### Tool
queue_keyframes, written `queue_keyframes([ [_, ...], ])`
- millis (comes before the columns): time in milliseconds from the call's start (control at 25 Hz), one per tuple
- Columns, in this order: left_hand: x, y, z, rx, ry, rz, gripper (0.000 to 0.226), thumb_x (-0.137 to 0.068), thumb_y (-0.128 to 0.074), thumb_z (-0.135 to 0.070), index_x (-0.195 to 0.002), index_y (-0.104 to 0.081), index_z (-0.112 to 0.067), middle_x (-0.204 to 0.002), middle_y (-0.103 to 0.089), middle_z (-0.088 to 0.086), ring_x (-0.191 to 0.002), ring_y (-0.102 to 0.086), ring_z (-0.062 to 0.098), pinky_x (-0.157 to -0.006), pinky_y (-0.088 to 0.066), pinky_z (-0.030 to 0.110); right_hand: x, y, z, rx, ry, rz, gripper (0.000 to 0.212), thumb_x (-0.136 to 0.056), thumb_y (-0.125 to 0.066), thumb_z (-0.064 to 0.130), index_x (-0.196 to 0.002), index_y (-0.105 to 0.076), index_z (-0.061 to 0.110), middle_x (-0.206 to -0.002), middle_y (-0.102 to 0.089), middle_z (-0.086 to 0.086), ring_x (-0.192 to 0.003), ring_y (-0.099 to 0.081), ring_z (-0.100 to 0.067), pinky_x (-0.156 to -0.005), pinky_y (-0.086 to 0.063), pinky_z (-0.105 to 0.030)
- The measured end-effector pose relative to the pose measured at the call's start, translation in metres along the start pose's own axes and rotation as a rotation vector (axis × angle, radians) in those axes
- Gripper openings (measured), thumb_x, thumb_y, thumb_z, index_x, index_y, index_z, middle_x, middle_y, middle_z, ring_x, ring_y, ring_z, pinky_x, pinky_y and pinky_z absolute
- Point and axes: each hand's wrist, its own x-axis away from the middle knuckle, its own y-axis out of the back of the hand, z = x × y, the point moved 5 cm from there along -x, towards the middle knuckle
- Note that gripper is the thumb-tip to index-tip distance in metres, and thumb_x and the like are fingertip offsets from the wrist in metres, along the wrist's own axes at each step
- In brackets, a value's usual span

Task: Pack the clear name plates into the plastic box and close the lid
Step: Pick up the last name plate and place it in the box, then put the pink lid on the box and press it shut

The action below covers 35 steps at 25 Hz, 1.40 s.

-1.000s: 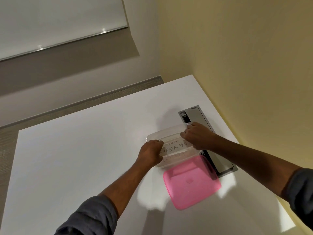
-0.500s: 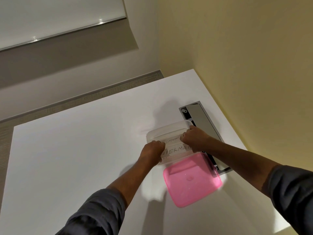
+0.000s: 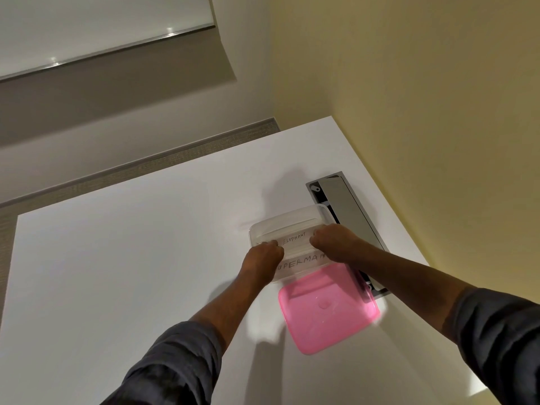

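Since a second ago your hands have slid farther into the box, off the SUPERMAN plate and onto the ELEPHANT one, and the ELEPHANT lettering has come into view.

Nearest you, at about 5 o'clock from the box, the pink lid [image 3: 327, 308] lies flat on the white table [image 3: 131, 273], its far edge touching or just overlapping the box's near wall. Leave it until the plates are settled.

Next out, the SUPERMAN name plate [image 3: 301, 263] lies inside the clear plastic box [image 3: 289, 219], toward its near side. Beyond it sits the ELEPHANT name plate [image 3: 295, 238], which you are working on now. Your left hand [image 3: 263, 258] is curled narrow at the plate's 9 o'clock end, and your right hand [image 3: 336, 244] is curled at its 3 o'clock end; both look pinched on the plate, though the fingertips are hidden.

To seat it well, press both ends down evenly so it lies flat beside the other plate. Check that no edge rides up on the box wall, or the lid probably won't snap shut.

Farthest, at 1 o'clock, the box's far right corner overhangs the metal cable hatch [image 3: 344, 206]. You might pull the box toward 9 o'clock before closing.
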Motion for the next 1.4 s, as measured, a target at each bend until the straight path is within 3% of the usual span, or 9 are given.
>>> queue_keyframes([
  [160, 0.008, 0.016, -0.001, 0.126, 0.024, -0.068, 0.041, -0.097, -0.075, -0.026, -0.134, -0.065, -0.013, -0.127, -0.067, 0.008, -0.119, -0.066, 0.031, -0.089, -0.061, 0.044, 0.008, 0.005, -0.005, -0.132, -0.055, -0.095, 0.022, -0.092, -0.062, 0.000, -0.111, -0.067, 0.007, -0.108, -0.071, -0.011, -0.100, -0.071, -0.028, -0.079, -0.059, -0.040],
  [280, 0.032, 0.031, -0.006, 0.310, 0.083, -0.266, 0.037, -0.098, -0.072, -0.031, -0.134, -0.068, -0.019, -0.127, -0.070, 0.001, -0.117, -0.067, 0.025, -0.088, -0.060, 0.041, 0.031, 0.010, -0.009, -0.373, -0.191, -0.261, 0.035, -0.089, -0.077, 0.016, -0.122, -0.069, 0.012, -0.116, -0.074, -0.006, -0.105, -0.071, -0.026, -0.085, -0.058, -0.039],
  [440, 0.079, 0.030, -0.011, 0.688, 0.297, -0.497, 0.014, -0.097, -0.073, -0.025, -0.111, -0.074, -0.023, -0.098, -0.072, -0.006, -0.091, -0.068, 0.015, -0.073, -0.058, 0.033, 0.083, 0.004, 0.002, -0.604, -0.342, -0.497, 0.043, -0.088, -0.082, 0.024, -0.128, -0.070, 0.015, -0.123, -0.075, -0.003, -0.111, -0.070, -0.025, -0.089, -0.058, -0.039],
  [560, 0.105, -0.002, -0.019, 1.181, 0.540, -0.460, 0.007, -0.097, -0.073, -0.022, -0.093, -0.074, -0.027, -0.074, -0.071, -0.002, -0.068, -0.067, 0.013, -0.063, -0.050, 0.018, 0.120, -0.015, 0.021, -0.728, -0.429, -0.543, 0.037, -0.091, -0.080, 0.021, -0.126, -0.070, 0.014, -0.119, -0.076, -0.004, -0.109, -0.070, -0.023, -0.092, -0.061, -0.036],
  [680, 0.126, -0.048, -0.036, 1.517, 0.809, -0.276, 0.006, -0.095, -0.072, -0.017, -0.093, -0.074, -0.022, -0.083, -0.078, 0.007, -0.067, -0.071, 0.019, -0.057, -0.052, 0.018, 0.149, -0.043, 0.048, -0.778, -0.493, -0.533, 0.031, -0.091, -0.079, 0.016, -0.121, -0.071, 0.016, -0.118, -0.074, -0.001, -0.108, -0.070, -0.020, -0.087, -0.058, -0.029],
  [800, 0.136, -0.082, -0.053, 1.533, 0.932, -0.107, 0.010, -0.089, -0.076, -0.013, -0.096, -0.069, -0.013, -0.097, -0.080, 0.018, -0.067, -0.065, 0.022, -0.064, -0.054, 0.034, 0.159, -0.080, 0.085, -0.766, -0.443, -0.340, 0.037, -0.094, -0.075, 0.024, -0.131, -0.067, 0.020, -0.133, -0.068, 0.003, -0.120, -0.067, -0.018, -0.092, -0.061, -0.032],
  [1000, 0.134, -0.102, -0.066, 1.459, 0.995, 0.031, 0.022, -0.085, -0.083, -0.008, -0.098, -0.065, -0.006, -0.093, -0.079, 0.021, -0.063, -0.065, 0.027, -0.083, -0.064, 0.054, 0.154, -0.120, 0.132, -0.702, -0.376, -0.138, 0.050, -0.096, -0.071, 0.033, -0.144, -0.058, 0.022, -0.160, -0.050, -0.001, -0.145, -0.050, -0.019, -0.110, -0.053, -0.034],
  [1200, 0.134, -0.104, -0.070, 1.470, 0.986, 0.053, 0.015, -0.082, -0.074, 0.003, -0.092, -0.068, -0.006, -0.082, -0.079, 0.016, -0.058, -0.071, 0.029, -0.064, -0.061, 0.036, 0.150, -0.130, 0.149, -0.622, -0.352, -0.075, 0.051, -0.094, -0.069, 0.035, -0.141, -0.055, 0.020, -0.163, -0.045, -0.008, -0.147, -0.045, -0.026, -0.106, -0.056, -0.038],
  [1400, 0.138, -0.098, -0.073, 1.506, 0.993, 0.049, 0.017, -0.079, -0.067, 0.007, -0.091, -0.070, -0.004, -0.088, -0.079, 0.017, -0.072, -0.082, 0.035, -0.044, -0.052, 0.022, 0.155, -0.131, 0.155, -0.545, -0.335, -0.078, 0.062, -0.075, -0.089, 0.038, -0.128, -0.065, 0.018, -0.150, -0.059, -0.014, -0.134, -0.059, -0.031, -0.091, -0.063, -0.040],
])
